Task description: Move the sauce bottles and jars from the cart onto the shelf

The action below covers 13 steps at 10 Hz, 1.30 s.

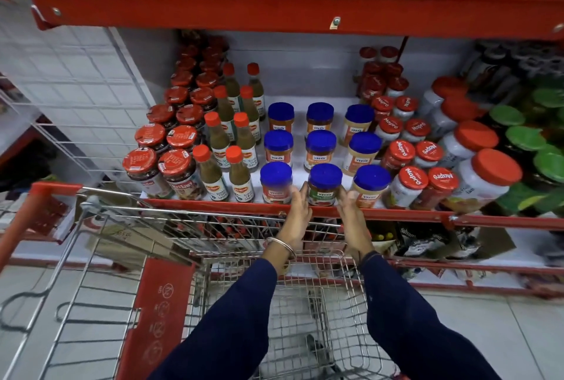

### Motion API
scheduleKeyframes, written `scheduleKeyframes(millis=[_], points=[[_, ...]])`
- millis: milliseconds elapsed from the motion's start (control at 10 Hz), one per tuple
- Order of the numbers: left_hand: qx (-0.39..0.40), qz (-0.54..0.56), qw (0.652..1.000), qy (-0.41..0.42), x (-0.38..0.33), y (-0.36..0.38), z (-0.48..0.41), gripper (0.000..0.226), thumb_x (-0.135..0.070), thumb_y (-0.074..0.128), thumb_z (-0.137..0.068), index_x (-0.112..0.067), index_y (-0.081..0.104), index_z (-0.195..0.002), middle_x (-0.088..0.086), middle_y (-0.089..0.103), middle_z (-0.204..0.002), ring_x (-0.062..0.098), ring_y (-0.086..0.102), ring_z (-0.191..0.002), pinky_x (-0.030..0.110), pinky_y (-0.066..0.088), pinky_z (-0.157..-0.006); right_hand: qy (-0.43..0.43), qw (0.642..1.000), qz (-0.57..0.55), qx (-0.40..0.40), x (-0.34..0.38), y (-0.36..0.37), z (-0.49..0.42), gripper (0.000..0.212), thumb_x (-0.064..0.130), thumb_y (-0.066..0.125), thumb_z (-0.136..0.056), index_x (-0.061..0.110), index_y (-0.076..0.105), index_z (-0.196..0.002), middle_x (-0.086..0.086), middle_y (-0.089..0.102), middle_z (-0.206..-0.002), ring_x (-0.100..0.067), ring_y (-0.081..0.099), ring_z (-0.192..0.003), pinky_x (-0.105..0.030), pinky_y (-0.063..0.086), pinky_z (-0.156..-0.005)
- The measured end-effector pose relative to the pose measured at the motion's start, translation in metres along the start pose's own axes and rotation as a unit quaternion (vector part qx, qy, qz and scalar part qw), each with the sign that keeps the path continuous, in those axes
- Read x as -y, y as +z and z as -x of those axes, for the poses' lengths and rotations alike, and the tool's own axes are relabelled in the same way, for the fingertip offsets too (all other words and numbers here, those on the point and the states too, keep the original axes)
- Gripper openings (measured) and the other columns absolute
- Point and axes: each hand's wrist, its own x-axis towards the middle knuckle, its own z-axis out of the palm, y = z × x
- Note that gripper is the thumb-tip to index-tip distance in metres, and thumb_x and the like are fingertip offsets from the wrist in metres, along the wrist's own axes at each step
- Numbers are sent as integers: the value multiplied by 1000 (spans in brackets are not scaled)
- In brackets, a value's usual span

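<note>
A blue-lidded jar with a green label (324,185) stands at the front edge of the red-edged shelf (213,205), in the middle of three rows of blue-lidded jars (320,143). My left hand (297,211) presses its left side and my right hand (351,211) its right side, so both hold it. Green chilli sauce bottles with red caps (241,172) stand to the left. The wire cart (213,257) sits below my arms; its basket looks empty where visible.
Red-lidded dark jars (180,166) fill the shelf's left end, red-lidded Mapro jars (412,178) and large white tubs (485,175) the right. Another red shelf edge (274,10) hangs overhead. A white wire grid panel (76,98) stands at left.
</note>
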Motion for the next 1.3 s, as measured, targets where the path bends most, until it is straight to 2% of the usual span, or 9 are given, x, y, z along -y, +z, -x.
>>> scheduleKeyframes(millis=[300,500,600,700,800,900,1000,1100,1300], points=[[1,-22,1000,-8,-10,1,4,98,-79,6,-69,-18,9,-145,2,20,-151,16,18,-138,43,15,-114,2,1000,25,-6,-2,-6,-6,94,90,21,-65,33,34,-140,10,43,-137,-11,39,-130,-34,27,-110],[-193,-67,974,94,22,28,18,33,-50,23,-94,-38,50,-108,-14,56,-114,-3,52,-108,31,41,-92,-39,995,10,-94,-25,-22,7,53,69,28,-85,37,55,-117,1,58,-129,-14,54,-119,-45,42,-104],[-161,-95,976,111,33,52,25,35,-45,25,-96,-32,51,-117,-21,53,-115,-13,49,-104,19,38,-88,-77,977,-21,-199,-40,-44,12,53,54,30,-90,19,56,-120,-4,60,-125,-15,56,-115,-45,45,-101],[-65,-110,990,67,20,75,18,49,-52,16,-95,-31,34,-135,-16,35,-134,-1,36,-124,25,31,-102,-65,980,-42,-186,-36,-62,2,64,61,28,-88,22,44,-135,-3,48,-141,-13,45,-128,-34,36,-106],[-37,-90,993,59,7,90,6,42,-53,7,-93,-43,33,-124,-22,35,-126,-19,36,-109,9,31,-91,-53,990,-54,-115,-23,-73,-12,75,74,25,-82,30,34,-141,4,40,-148,-8,38,-134,-30,31,-107],[9,-52,998,38,-12,92,16,62,-65,3,-87,-32,21,-136,-4,30,-144,3,28,-131,18,24,-101,-40,993,-78,-80,-21,-76,-24,65,67,22,-87,30,36,-138,7,43,-142,-7,41,-131,-27,32,-108],[99,-73,992,18,-50,117,31,161,-104,17,-19,2,-12,-136,30,-13,-147,37,-16,-140,18,-1,-107,89,994,-37,-50,-35,-61,-37,73,69,24,-88,25,21,-147,-4,28,-155,-20,26,-141,-35,22,-117],[130,-66,989,4,-58,123,36,179,-101,21,2,10,-25,-130,30,-23,-144,39,-22,-137,17,-5,-104,121,992,-24,-37,-37,-60,-35,75,71,25,-88,25,22,-147,-5,27,-155,-21,26,-141,-32,25,-116],[-11,-47,998,-46,-9,86,1,81,-68,4,-78,-22,21,-143,4,26,-151,23,23,-139,47,20,-112,-18,996,-67,-48,-6,-85,-11,78,88,28,-68,41,39,-129,21,46,-130,7,45,-119,-10,35,-96]])
